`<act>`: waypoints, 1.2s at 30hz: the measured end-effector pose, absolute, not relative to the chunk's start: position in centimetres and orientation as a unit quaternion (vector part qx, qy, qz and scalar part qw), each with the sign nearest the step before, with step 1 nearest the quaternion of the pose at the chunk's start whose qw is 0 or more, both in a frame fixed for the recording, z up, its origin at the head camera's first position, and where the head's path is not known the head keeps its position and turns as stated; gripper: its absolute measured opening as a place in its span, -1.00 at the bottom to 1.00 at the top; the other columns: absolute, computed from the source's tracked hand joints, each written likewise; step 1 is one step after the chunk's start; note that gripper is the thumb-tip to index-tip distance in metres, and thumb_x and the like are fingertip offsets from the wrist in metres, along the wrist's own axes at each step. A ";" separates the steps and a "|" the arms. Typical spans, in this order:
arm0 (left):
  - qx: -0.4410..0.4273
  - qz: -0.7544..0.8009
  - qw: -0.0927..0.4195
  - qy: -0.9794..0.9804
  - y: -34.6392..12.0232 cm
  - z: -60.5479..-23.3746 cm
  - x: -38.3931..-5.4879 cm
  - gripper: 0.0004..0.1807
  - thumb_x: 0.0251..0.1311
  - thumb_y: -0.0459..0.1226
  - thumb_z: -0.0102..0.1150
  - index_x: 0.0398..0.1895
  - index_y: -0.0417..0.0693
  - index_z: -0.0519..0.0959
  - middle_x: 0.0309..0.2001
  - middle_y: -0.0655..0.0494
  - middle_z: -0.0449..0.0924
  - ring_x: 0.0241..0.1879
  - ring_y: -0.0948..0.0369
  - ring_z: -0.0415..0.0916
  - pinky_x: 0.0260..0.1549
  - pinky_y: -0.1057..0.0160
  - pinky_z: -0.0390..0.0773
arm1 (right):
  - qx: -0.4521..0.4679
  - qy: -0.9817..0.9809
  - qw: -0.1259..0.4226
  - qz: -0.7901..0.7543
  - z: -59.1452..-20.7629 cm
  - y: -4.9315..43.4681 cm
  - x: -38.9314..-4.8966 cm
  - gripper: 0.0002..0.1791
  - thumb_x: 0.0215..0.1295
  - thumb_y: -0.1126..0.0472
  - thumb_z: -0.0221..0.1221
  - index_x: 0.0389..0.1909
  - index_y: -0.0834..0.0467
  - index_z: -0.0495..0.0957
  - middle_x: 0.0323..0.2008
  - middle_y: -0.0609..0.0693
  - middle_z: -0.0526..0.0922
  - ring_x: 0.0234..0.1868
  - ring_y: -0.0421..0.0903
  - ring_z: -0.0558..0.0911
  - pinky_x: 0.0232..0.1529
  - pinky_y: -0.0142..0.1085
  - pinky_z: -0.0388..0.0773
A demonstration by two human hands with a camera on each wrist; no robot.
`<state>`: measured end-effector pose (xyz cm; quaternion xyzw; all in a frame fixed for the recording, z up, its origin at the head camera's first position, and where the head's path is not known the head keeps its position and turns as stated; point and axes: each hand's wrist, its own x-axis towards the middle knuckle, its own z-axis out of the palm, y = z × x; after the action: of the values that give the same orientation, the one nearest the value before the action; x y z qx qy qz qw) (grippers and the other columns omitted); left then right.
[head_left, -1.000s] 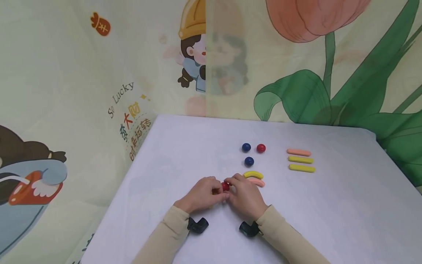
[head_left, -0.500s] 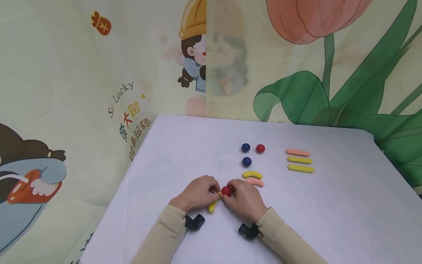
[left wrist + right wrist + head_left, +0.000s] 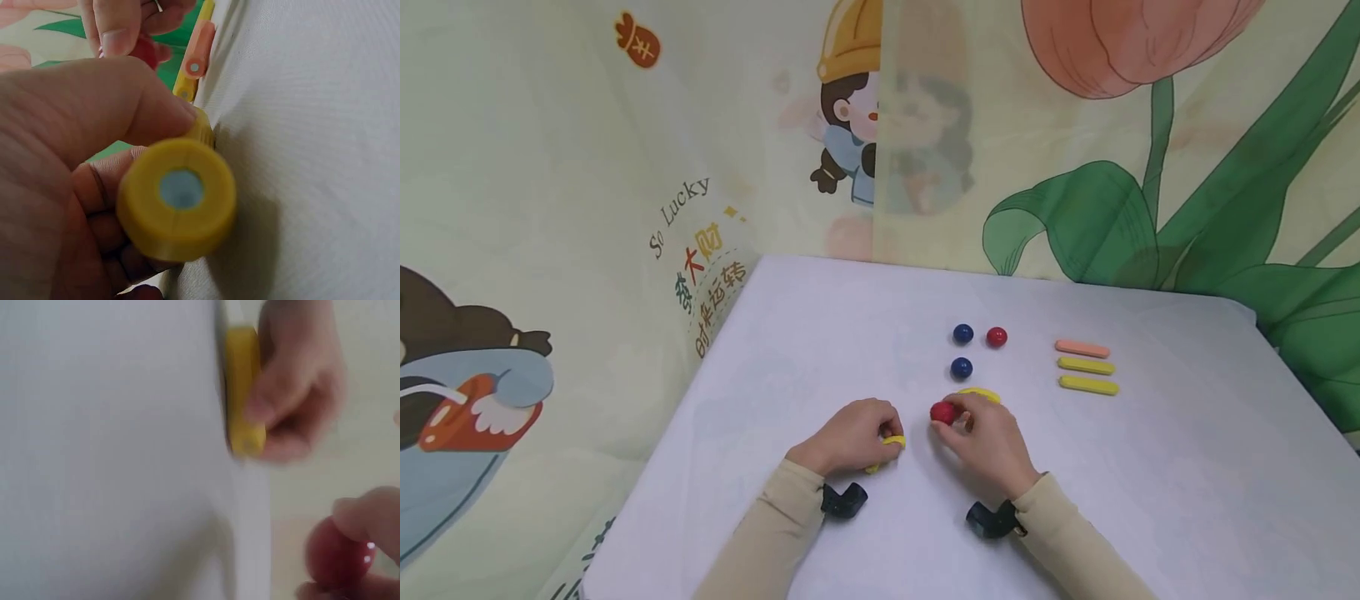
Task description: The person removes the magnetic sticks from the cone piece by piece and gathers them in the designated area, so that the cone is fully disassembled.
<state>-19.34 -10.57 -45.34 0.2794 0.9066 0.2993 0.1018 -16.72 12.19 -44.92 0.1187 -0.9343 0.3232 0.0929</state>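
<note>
My left hand (image 3: pixel 857 435) pinches a curved yellow magnetic stick (image 3: pixel 892 440) close to the white tabletop. A silver disc is set in the end of this stick, which faces the camera in the left wrist view. At the bottom of that view, a dark red rounded edge (image 3: pixel 142 292) shows below the fingers. Farther right, my right hand (image 3: pixel 988 437) holds a red ball (image 3: pixel 943 412) between thumb and fingers, apart from the stick. Behind the right hand lies another curved yellow stick (image 3: pixel 981 393); a curved pink stick (image 3: pixel 199 50) beside it shows in the left wrist view.
Two blue balls, one nearer (image 3: pixel 961 368) and one farther (image 3: pixel 963 334), lie beyond the hands with a second red ball (image 3: pixel 996 337). To their right, a straight pink stick (image 3: pixel 1082 348) and two yellow sticks (image 3: pixel 1087 385) are lined up. Printed curtains stand behind the table.
My right hand has carried the red ball right and slightly away, off from the yellow stick. The left hand stays nearly in place with the stick. The right hand now covers the curved pink stick.
</note>
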 end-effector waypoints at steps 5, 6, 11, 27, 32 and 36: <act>0.278 0.308 0.106 0.904 -10.7 -45.3 -19.4 -0.96 0.05 -0.23 0.27 -0.42 0.12 0.62 -0.45 0.36 0.47 -0.36 0.35 0.38 -0.29 0.37 0.43 | 0.037 -0.912 0.097 0.396 -44.3 15.5 -18.8 -0.53 0.21 0.06 0.35 0.12 0.10 0.56 -0.16 0.02 0.63 -0.26 -0.07 0.52 -0.35 -0.32 0.50; 0.277 0.309 0.105 0.903 -10.7 -45.3 -19.4 -0.96 0.05 -0.24 0.26 -0.41 0.12 0.62 -0.44 0.36 0.48 -0.35 0.35 0.38 -0.28 0.37 0.43 | 0.016 -0.909 0.092 0.405 -44.3 16.1 -19.4 -0.51 0.22 0.05 0.34 0.14 0.12 0.54 -0.13 0.06 0.63 -0.23 -0.04 0.53 -0.34 -0.32 0.50; 0.274 0.316 0.107 0.902 -10.8 -45.7 -19.3 -0.96 0.07 -0.25 0.27 -0.40 0.11 0.62 -0.43 0.36 0.48 -0.35 0.34 0.39 -0.28 0.37 0.44 | -0.060 -0.902 0.049 0.424 -45.3 18.5 -21.7 -0.47 0.31 0.05 0.25 0.24 0.15 0.46 0.00 0.16 0.58 -0.06 0.05 0.52 -0.16 -0.23 0.50; 0.283 0.314 0.102 0.901 -10.7 -45.8 -19.6 -0.96 0.08 -0.23 0.28 -0.39 0.13 0.62 -0.41 0.36 0.49 -0.33 0.35 0.39 -0.26 0.38 0.44 | -0.064 -0.921 0.014 0.383 -47.0 19.8 -24.1 -0.40 0.28 -0.02 0.28 0.27 0.16 0.47 0.05 0.19 0.53 -0.02 0.10 0.40 -0.05 -0.13 0.40; 0.287 0.316 0.095 0.899 -10.7 -45.8 -19.5 -0.96 0.07 -0.24 0.28 -0.40 0.09 0.62 -0.42 0.37 0.48 -0.34 0.35 0.39 -0.27 0.37 0.44 | -0.065 -0.919 0.013 0.389 -47.2 19.8 -24.1 -0.39 0.28 -0.05 0.28 0.27 0.15 0.47 0.09 0.20 0.53 0.02 0.12 0.40 0.01 -0.08 0.39; 0.286 0.315 0.096 0.900 -10.7 -45.7 -19.5 -0.96 0.07 -0.24 0.27 -0.39 0.10 0.62 -0.43 0.37 0.48 -0.34 0.35 0.39 -0.27 0.37 0.44 | -0.062 -0.918 0.014 0.391 -47.3 19.8 -24.1 -0.37 0.28 -0.06 0.27 0.28 0.17 0.46 0.10 0.21 0.53 0.04 0.13 0.40 0.03 -0.06 0.40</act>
<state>-19.47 -10.68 -45.75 0.2856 0.8999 0.3153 0.0961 -24.12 19.80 -47.34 -0.0622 -0.9183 0.3907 0.0136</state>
